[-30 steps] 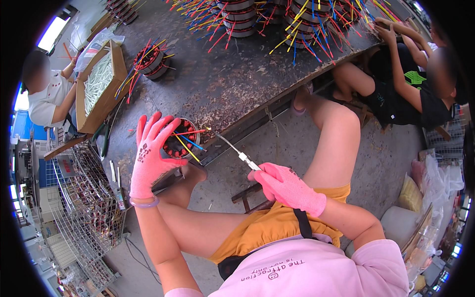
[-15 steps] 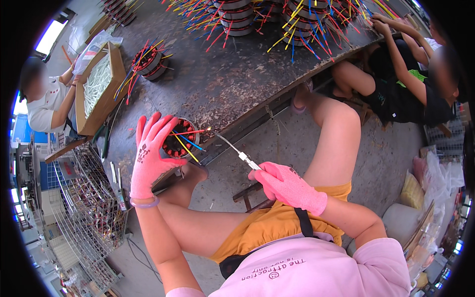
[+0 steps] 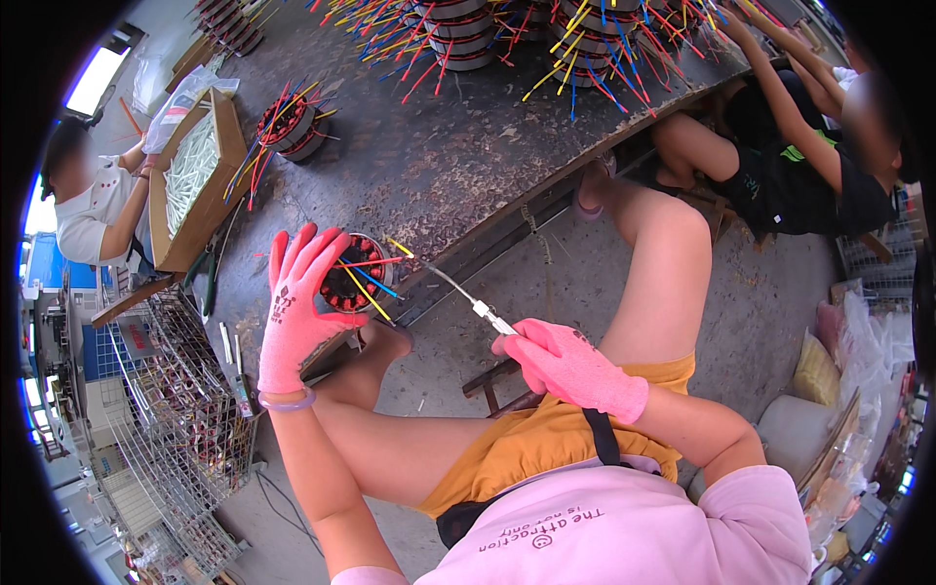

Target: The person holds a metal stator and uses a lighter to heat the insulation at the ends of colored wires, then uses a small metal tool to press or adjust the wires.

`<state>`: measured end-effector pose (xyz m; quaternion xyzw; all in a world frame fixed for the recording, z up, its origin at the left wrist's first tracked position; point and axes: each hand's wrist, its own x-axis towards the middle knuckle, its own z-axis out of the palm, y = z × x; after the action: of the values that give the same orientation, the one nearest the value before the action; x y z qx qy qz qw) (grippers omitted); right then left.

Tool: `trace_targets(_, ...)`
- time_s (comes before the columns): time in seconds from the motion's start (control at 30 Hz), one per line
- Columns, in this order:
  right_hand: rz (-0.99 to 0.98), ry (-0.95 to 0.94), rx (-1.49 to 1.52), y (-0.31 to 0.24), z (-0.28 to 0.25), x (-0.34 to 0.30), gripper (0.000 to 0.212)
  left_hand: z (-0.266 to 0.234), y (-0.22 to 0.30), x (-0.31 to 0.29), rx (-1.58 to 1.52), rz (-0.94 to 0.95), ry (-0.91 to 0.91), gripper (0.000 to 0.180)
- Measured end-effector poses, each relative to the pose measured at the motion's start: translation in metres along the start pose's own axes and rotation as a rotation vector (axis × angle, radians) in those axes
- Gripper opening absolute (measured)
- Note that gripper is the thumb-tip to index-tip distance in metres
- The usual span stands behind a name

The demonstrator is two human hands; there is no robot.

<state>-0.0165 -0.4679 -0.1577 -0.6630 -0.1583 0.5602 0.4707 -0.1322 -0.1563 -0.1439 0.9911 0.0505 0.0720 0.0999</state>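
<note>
My left hand [image 3: 300, 302], in a pink glove, cups a small motor stator [image 3: 352, 291] at the table's near edge. The thumb presses its near side, and the fingers stretch along its left side. Red windings show inside the dark ring, and red, blue and yellow lead wires [image 3: 369, 281] stick out to the right. In my right hand [image 3: 575, 366], also gloved, is a slim tool [image 3: 484, 312] with a white collar and a thin, bent metal tip. That tip ends beside a short yellow lead [image 3: 400, 248]; I cannot tell whether they touch.
Another stator [image 3: 293, 130] stands farther back on the dark table [image 3: 419, 166], with stacked stators [image 3: 458, 39] behind. At left, a person holds a bag by a cardboard box [image 3: 234, 146] of white tubes. Wire racks [image 3: 161, 409] stand below. Another person [image 3: 799, 166] sits at right.
The bright glow at the tool's tip is gone, and a yellow lead now shows there. Both my hands have barely moved. At right, the other person's arms have shifted up.
</note>
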Motion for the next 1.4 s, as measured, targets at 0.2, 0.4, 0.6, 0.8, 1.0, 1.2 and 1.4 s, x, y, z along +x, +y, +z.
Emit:
trace_targets(0.2, -0.030, 0.007, -0.008, 0.005, 0.000, 0.001, 0.039, 0.001, 0.000, 0.001, 0.000, 0.000, 0.000, 0.094)
trace_targets(0.4, -0.023, 0.010, -0.012, 0.002, 0.000, 0.001, 0.037, 0.000, 0.001, 0.000, -0.006, 0.002, 0.005, 0.093)
trace_targets(0.6, 0.001, 0.014, 0.004, -0.004, 0.001, 0.000, 0.033, 0.000, 0.001, 0.001, -0.007, 0.006, 0.010, 0.092)
trace_targets(0.8, -0.041, -0.004, 0.000, 0.007, 0.001, 0.004, 0.042, 0.000, 0.002, 0.001, -0.015, -0.003, 0.010, 0.093)
trace_targets(1.0, -0.004, 0.019, 0.038, -0.001, 0.003, 0.002, 0.034, 0.000, 0.001, 0.000, -0.015, -0.006, 0.009, 0.093)
trace_targets(1.2, -0.003, 0.024, 0.062, 0.005, -0.001, 0.000, 0.037, 0.000, 0.001, 0.001, -0.038, 0.015, 0.039, 0.090)
trace_targets(1.4, 0.048, 0.055, 0.130, -0.001, -0.013, -0.014, 0.036, 0.013, 0.006, 0.004, -0.082, 0.017, 0.111, 0.089)
